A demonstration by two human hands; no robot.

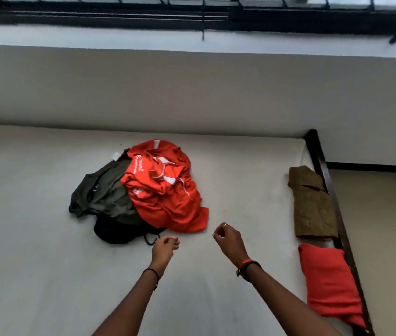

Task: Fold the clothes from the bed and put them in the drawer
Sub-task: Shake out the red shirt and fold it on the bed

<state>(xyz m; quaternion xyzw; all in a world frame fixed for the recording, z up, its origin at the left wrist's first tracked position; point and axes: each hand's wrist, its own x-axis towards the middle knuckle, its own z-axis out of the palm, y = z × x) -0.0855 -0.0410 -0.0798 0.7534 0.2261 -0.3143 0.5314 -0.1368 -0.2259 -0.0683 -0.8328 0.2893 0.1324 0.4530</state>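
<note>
Although the fingers [171,240] of the left hand [164,247] are curled into a loose fist and those of the right hand [229,240] are bent toward the thumb, neither hand has hold of anything that can be seen. A black cord [152,238] lies just beside the left knuckles; contact cannot be confirmed. Directly beyond the fingertips, an unfolded pile rests near the middle of the bed [34,238]: a red jersey [165,187] on top, a dark green garment [102,192] to its left, and a black garment [116,232] underneath at the near edge. These items are judged light, limp and thin. The jersey fabric looks smooth and is likely to slip through a loose pinch. Take hold of the jersey at its near hem, which is the closest free edge, or at the shoulders once found, and lift it clear of the pile before spreading it flat. Both hands hover above the mattress, knuckles up, wrists slightly raised, forearms extended forward and converging toward the pile. Each wrist carries a band. At the right edge of the bed, against the dark frame [325,175], an olive garment [311,204] and a red garment [328,280] lie folded. No drawer is in view.
</note>
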